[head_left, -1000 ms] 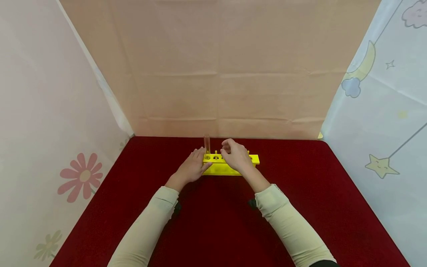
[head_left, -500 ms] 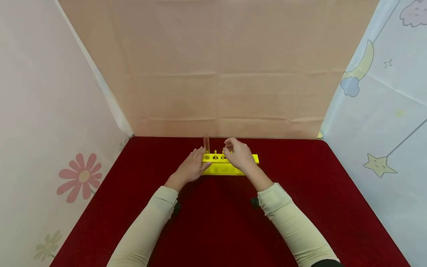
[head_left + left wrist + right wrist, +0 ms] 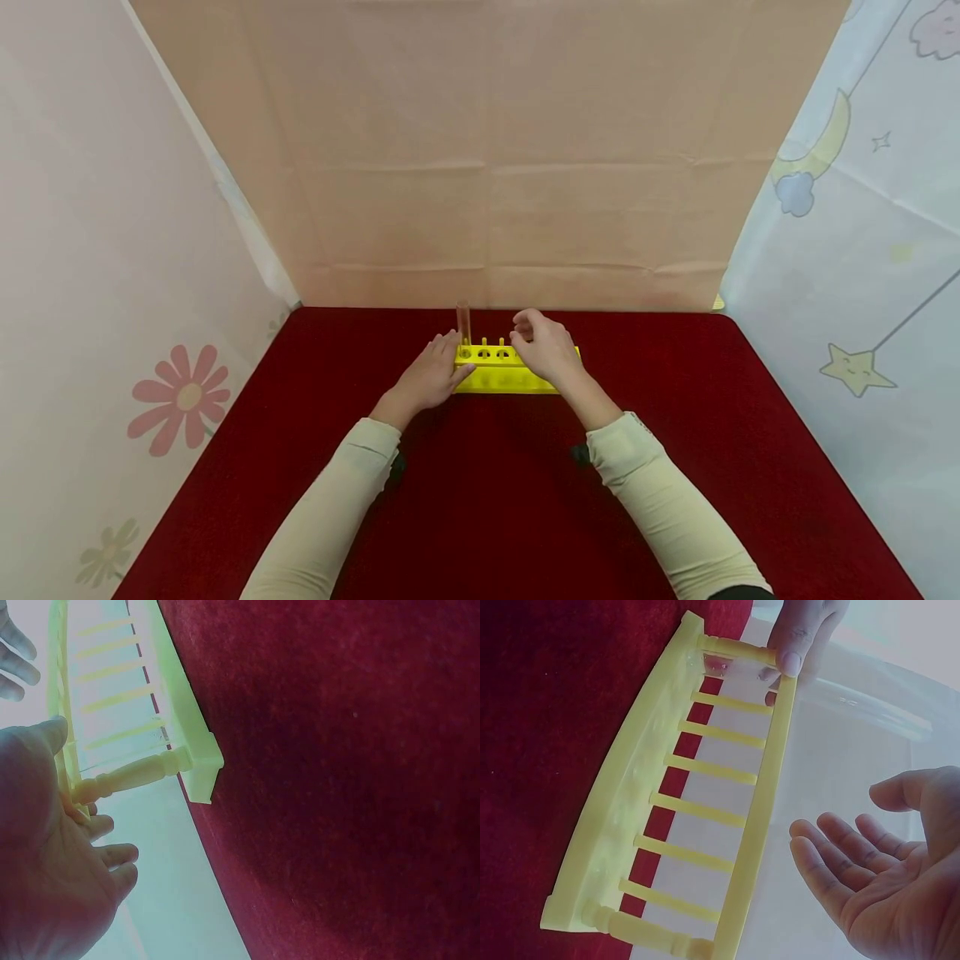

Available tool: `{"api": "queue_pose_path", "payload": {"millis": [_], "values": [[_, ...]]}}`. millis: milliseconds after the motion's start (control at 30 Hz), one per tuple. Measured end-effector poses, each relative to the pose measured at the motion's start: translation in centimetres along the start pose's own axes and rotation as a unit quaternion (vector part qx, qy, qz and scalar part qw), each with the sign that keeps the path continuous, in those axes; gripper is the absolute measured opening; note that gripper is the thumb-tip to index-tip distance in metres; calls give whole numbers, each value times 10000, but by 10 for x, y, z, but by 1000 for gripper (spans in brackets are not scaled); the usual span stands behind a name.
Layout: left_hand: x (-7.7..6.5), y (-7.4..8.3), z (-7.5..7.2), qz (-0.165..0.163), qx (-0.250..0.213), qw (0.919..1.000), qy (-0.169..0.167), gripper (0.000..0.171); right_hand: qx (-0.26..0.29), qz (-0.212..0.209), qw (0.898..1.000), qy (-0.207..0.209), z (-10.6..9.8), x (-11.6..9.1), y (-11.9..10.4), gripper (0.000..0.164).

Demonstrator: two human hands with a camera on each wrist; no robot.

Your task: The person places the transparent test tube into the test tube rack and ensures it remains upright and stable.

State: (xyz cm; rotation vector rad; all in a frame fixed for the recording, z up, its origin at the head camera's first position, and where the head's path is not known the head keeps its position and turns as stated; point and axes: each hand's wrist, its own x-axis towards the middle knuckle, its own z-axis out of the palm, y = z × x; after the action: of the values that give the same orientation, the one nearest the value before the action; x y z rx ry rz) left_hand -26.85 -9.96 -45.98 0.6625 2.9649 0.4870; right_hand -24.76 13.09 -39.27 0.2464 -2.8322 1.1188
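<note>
A yellow test tube rack (image 3: pixel 506 382) stands on the red cloth, its top plate pierced by a row of holes. In the leftmost hole a clear test tube (image 3: pixel 463 318) stands upright, its upper part above the plate; the right wrist view also shows this tube (image 3: pixel 877 709). My left hand (image 3: pixel 429 377) grips the rack's left end, thumb on the front edge of the top plate. Above the rack's right part hovers my right hand (image 3: pixel 550 348), fingers loosely bent and holding nothing. It hides some holes and pegs. In the right wrist view my right hand (image 3: pixel 900 877) is apart from the plate.
The red cloth (image 3: pixel 480 500) covers the table. A tan paper backdrop (image 3: pixel 487 167) rises behind the table. Pale printed panels stand on both sides, a flowered left panel (image 3: pixel 112 250) and a right panel (image 3: pixel 870 275) with stars.
My right hand has drifted to the right above the rack, uncovering more of the holes and pegs near the middle. The left hand, rack and test tube stay in place.
</note>
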Motion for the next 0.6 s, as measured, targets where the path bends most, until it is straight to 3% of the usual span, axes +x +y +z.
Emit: {"api": "queue_pose_path", "payload": {"millis": [600], "values": [[-3, 0, -3, 55, 38, 10000, -28, 77, 91, 56, 9998, 158, -8, -1, 15, 31]]}}
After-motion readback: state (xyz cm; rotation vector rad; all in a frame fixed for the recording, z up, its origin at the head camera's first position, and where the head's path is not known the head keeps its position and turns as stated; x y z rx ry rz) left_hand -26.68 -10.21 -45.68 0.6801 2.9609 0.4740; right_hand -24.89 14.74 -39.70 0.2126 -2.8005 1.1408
